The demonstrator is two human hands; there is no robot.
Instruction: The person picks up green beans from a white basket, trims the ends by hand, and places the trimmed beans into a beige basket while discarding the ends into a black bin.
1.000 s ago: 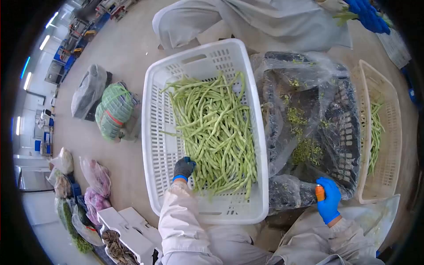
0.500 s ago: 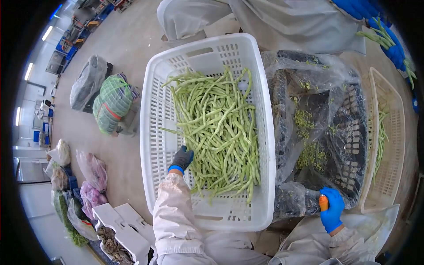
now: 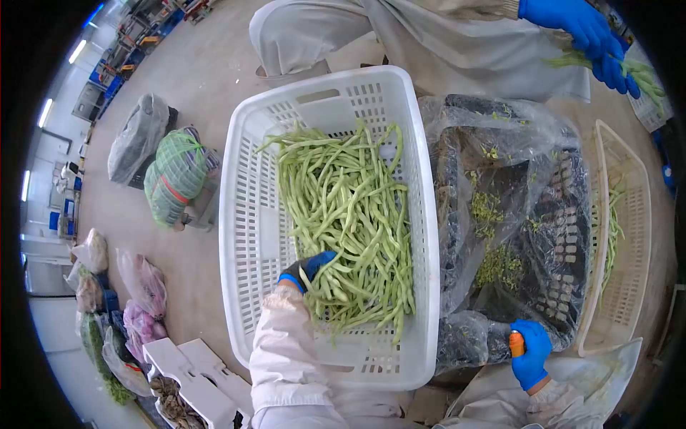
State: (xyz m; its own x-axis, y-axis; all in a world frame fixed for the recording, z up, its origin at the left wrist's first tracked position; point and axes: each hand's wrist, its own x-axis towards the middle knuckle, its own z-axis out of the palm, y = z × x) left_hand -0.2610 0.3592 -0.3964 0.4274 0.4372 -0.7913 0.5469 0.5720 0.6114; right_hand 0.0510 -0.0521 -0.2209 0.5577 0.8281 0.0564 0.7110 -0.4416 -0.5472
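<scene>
A large white plastic basket [image 3: 251, 214] holds a heap of long green beans [image 3: 350, 207]. My left hand [image 3: 307, 270], in a dark glove with blue, is at the near left edge of the heap. Its fingers are curled around some beans, and one bean tip pokes out beside the glove. On the right, my right hand [image 3: 531, 355] in a blue glove is closed around an orange handle [image 3: 517, 344]. What is attached to that handle cannot be made out. The fist is by the near right corner of a black crate [image 3: 561, 300] lined with clear plastic, which contains small green trimmings [image 3: 499, 266].
A co-worker's blue-gloved hands [image 3: 589, 36] hold beans at the top right. Beyond the black crate stands a cream basket [image 3: 629, 286] with some beans. Leftward on the floor are a green net sack [image 3: 175, 179], bagged vegetables [image 3: 143, 282] and white foam boxes [image 3: 204, 372].
My left hand has moved slightly right into the heap, and its fingers have closed on beans. My right hand keeps its grip on the orange handle. The co-worker's hands have come further into view.
</scene>
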